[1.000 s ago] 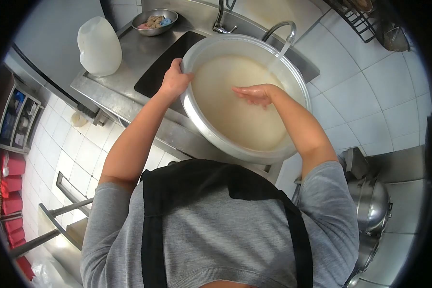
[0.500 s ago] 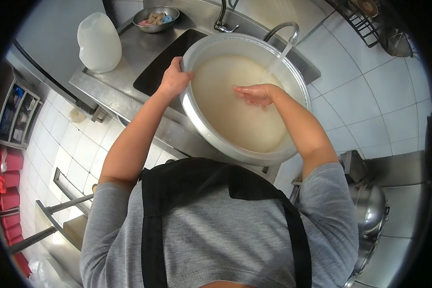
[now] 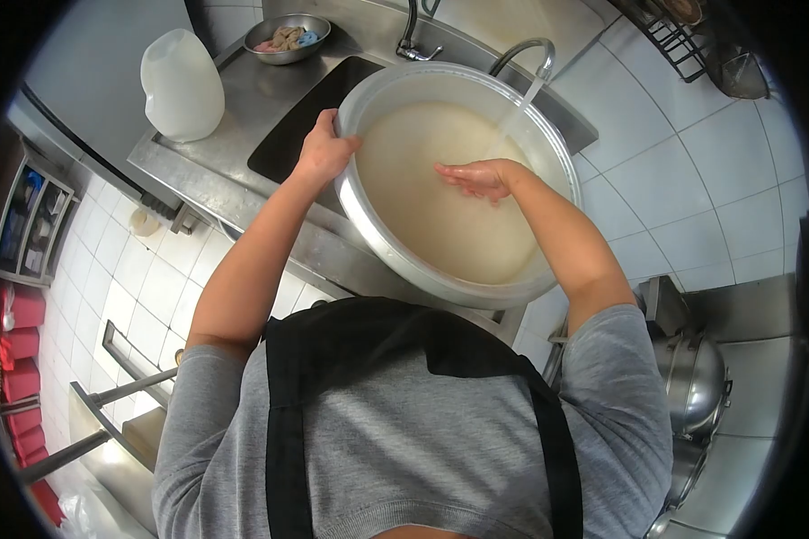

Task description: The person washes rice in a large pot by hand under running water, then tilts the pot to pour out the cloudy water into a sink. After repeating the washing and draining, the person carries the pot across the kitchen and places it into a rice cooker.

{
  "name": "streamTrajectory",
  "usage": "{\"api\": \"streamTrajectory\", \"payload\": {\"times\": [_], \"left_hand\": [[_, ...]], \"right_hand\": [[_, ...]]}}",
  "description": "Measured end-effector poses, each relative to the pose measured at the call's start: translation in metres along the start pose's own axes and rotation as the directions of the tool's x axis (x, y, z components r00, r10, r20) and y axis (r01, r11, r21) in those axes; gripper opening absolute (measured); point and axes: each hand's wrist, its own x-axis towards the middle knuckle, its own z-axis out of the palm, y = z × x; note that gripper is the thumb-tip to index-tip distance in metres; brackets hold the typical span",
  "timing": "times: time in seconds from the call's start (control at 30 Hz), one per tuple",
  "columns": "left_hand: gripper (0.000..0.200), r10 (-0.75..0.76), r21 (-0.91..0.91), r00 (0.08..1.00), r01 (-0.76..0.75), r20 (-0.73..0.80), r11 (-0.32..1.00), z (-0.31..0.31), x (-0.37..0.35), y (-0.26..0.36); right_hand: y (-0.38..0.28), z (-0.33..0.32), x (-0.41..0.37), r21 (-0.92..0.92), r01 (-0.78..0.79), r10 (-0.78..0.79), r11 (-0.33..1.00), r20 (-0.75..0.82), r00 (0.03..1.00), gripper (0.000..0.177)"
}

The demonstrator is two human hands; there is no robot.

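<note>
A large metal pot (image 3: 366, 208) stands at the sink, holding cloudy, pale liquid (image 3: 431, 225). Water runs into it from a curved faucet (image 3: 541, 56) at its upper right. My left hand (image 3: 325, 149) grips the pot's left rim, thumb over the edge. Over the middle of the liquid is my right hand (image 3: 478, 179), with its fingers extended and nothing held in them; some fingertips are at or just under the surface.
On the steel counter (image 3: 243, 90) are a white plastic jug (image 3: 182, 87) and a metal bowl (image 3: 288, 39) with coloured cloth-like items. A second faucet (image 3: 410, 45) rises behind the sink. Metal pots (image 3: 692, 382) are at the right, red bins (image 3: 20, 350) at the far left.
The whole view has shifted very slightly. Both hands keep almost the same places, and water still runs into the pot.
</note>
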Motion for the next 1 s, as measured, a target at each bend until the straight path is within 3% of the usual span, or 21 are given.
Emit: {"api": "streamTrajectory", "payload": {"times": [0.33, 0.7, 0.8, 1.0], "left_hand": [[0.062, -0.005, 0.001, 1.000, 0.005, -0.020, 1.000, 0.001, -0.003, 0.004], [0.070, 0.012, 0.010, 1.000, -0.011, -0.023, 1.000, 0.001, 0.001, -0.002], [0.069, 0.005, 0.015, 1.000, -0.005, -0.025, 1.000, 0.001, 0.000, -0.001], [0.068, -0.008, 0.001, 1.000, 0.008, -0.014, 1.000, 0.000, -0.004, 0.005]], "right_hand": [[-0.004, 0.003, -0.005, 0.015, -0.026, 0.026, 1.000, -0.016, 1.000, 0.107], [-0.002, 0.000, 0.002, -0.001, 0.011, -0.011, 1.000, -0.015, 1.000, 0.108], [-0.010, 0.004, -0.002, -0.017, -0.077, 0.077, 0.997, -0.030, 0.997, 0.107], [-0.021, 0.017, -0.025, -0.059, -0.010, 0.008, 0.998, -0.045, 0.999, 0.106]]}}
